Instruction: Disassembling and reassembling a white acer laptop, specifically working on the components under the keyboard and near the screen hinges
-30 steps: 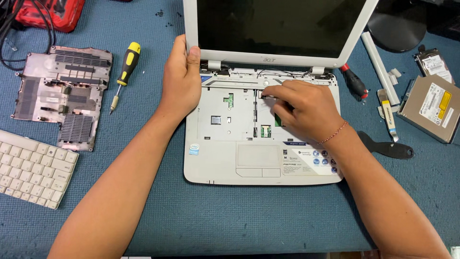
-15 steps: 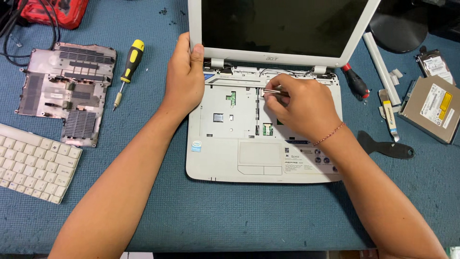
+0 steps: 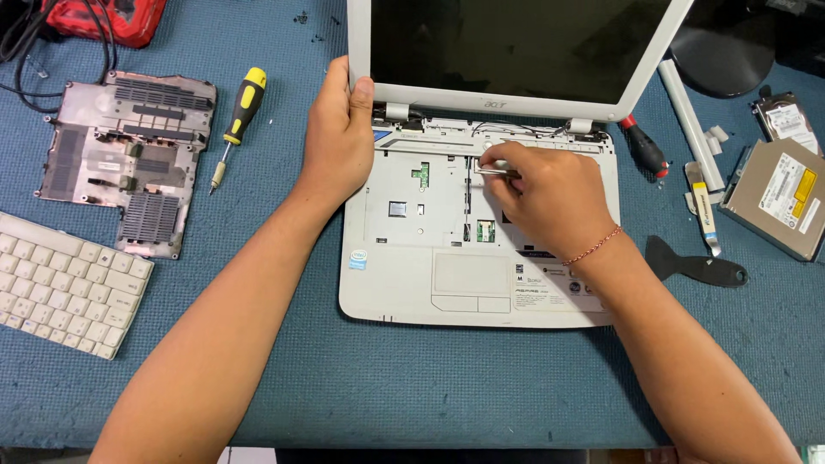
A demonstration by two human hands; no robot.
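A white laptop [image 3: 404, 283] lies open on the blue mat with its keyboard taken out, so the bare inner deck with small green boards shows. My left hand [image 3: 339, 137] grips the lower left corner of the laptop's screen [image 3: 516, 43], thumb on the front of the bezel. My right hand [image 3: 541, 193] rests on the deck near the hinge and pinches metal tweezers [image 3: 491, 170], whose tips point left at a thin cable near the deck's middle.
A loose white keyboard [image 3: 60, 288] and a grey bottom cover [image 3: 120, 155] lie at left, beside a yellow-and-black screwdriver [image 3: 236, 120]. At right are a red-handled screwdriver [image 3: 644, 150], a black pry tool [image 3: 696, 266], a white strip [image 3: 687, 120], an optical drive [image 3: 778, 198] and a hard drive [image 3: 786, 120].
The view has drifted slightly, so the laptop sits a bit further right in frame. My right hand with the tweezers shifted a little toward the hinge. My left hand keeps its hold on the screen.
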